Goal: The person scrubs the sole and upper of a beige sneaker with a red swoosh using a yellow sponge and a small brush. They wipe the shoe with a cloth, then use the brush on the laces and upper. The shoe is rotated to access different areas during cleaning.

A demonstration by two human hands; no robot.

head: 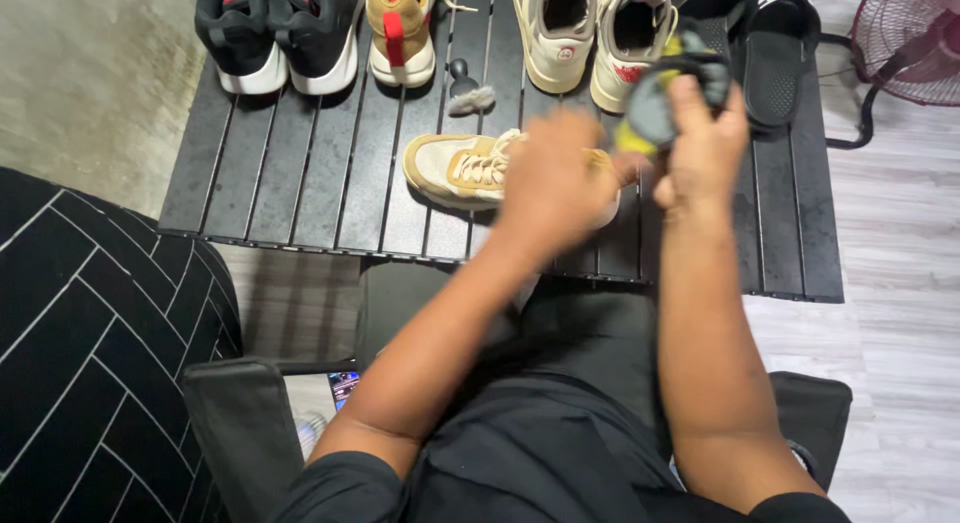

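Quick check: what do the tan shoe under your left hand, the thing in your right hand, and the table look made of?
Tan shoe: looks like matte suede with a cream mesh toe, cream laces. Yellow-grey item in the right hand: soft, crumpled, probably cloth, too blurred to be sure. Table: black slats with a dull sheen, likely painted metal.

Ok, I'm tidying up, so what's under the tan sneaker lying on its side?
Only the black slatted table shows under the tan suede sneaker. The left hand covers its heel end, so anything beneath there is hidden.
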